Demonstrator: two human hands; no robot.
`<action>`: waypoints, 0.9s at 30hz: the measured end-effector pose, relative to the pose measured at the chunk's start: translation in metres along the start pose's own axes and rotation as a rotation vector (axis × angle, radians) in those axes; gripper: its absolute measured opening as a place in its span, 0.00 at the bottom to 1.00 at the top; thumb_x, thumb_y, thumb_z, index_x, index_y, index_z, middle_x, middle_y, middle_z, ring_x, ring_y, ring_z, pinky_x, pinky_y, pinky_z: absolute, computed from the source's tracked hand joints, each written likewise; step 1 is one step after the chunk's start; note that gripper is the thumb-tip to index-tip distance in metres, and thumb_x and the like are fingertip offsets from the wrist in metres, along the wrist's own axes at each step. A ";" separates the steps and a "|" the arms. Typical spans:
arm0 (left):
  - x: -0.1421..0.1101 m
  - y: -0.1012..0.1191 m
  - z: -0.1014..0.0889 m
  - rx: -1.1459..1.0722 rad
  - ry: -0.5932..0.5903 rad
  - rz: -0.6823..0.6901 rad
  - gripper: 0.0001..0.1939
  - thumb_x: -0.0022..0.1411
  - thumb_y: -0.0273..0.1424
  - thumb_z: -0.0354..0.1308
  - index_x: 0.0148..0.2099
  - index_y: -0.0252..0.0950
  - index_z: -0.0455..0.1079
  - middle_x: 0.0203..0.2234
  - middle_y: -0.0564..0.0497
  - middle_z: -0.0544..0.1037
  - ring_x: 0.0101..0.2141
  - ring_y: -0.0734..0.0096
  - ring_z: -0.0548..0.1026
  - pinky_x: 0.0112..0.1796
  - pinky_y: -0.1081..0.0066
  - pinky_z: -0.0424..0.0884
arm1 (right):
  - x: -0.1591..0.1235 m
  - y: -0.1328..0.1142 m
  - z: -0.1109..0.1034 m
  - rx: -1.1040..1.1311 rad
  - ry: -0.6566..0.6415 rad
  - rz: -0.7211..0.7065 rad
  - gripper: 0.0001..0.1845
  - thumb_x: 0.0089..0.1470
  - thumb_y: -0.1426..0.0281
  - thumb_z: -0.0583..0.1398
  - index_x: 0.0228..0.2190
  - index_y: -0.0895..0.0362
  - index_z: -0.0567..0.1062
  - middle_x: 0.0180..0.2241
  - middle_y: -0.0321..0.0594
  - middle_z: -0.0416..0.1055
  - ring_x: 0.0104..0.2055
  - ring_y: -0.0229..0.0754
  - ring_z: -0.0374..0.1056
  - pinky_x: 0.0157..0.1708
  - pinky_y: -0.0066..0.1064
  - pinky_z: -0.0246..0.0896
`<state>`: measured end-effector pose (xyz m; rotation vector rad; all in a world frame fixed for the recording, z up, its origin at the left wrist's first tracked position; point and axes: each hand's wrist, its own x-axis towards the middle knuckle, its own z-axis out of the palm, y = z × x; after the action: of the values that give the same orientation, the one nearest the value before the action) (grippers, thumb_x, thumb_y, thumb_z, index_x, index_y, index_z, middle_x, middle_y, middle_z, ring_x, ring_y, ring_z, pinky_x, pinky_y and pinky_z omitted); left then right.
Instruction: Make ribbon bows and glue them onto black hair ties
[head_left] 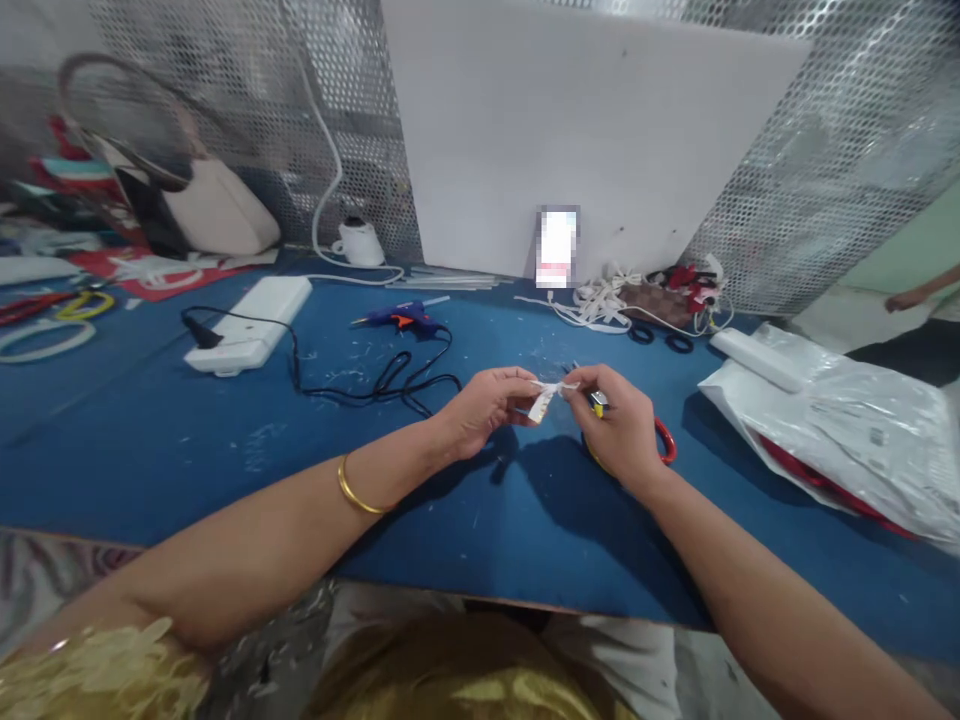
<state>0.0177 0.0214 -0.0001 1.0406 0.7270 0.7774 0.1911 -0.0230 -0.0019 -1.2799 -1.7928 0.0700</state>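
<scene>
A small white ribbon piece (543, 401), seemingly gathered or knotted near its middle, is stretched between my two hands above the blue table. My left hand (491, 408) pinches one side of it between thumb and fingers. On the other side, the fingertips of my right hand (616, 415) grip its end. Beneath the right hand lies a tool with a red handle loop (664, 441), probably scissors, mostly hidden by the hand. Something yellow and metallic (598, 402) shows beside the right fingers; its kind is unclear.
A blue glue gun (405, 318) with black cord lies behind my left hand, near a white power strip (251, 325). A lit phone (556, 247) leans on a white board. White ribbons (604, 300), black rings (679, 343) and a plastic bag (847, 420) occupy the right.
</scene>
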 end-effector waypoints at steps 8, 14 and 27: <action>-0.001 -0.001 0.003 -0.032 -0.002 0.069 0.08 0.49 0.31 0.64 0.31 0.34 0.69 0.25 0.53 0.73 0.26 0.76 0.71 0.30 0.73 0.68 | -0.001 -0.003 -0.003 0.064 0.014 0.019 0.10 0.54 0.72 0.57 0.39 0.52 0.72 0.33 0.39 0.72 0.35 0.42 0.68 0.37 0.33 0.60; -0.004 0.003 0.006 0.153 0.063 0.234 0.05 0.50 0.29 0.63 0.30 0.34 0.69 0.22 0.55 0.72 0.25 0.77 0.69 0.30 0.74 0.67 | 0.003 -0.005 -0.004 0.414 -0.082 0.263 0.13 0.54 0.67 0.59 0.42 0.53 0.73 0.37 0.40 0.73 0.39 0.43 0.68 0.40 0.34 0.61; -0.003 0.001 0.003 0.112 -0.025 0.170 0.10 0.52 0.32 0.62 0.38 0.36 0.72 0.30 0.51 0.75 0.29 0.73 0.73 0.31 0.72 0.68 | 0.003 -0.003 0.000 0.421 -0.067 0.326 0.05 0.52 0.67 0.60 0.27 0.55 0.74 0.25 0.35 0.71 0.28 0.38 0.65 0.32 0.31 0.59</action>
<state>0.0182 0.0175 0.0024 1.2231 0.6733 0.8755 0.1891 -0.0222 0.0010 -1.2530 -1.5028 0.6451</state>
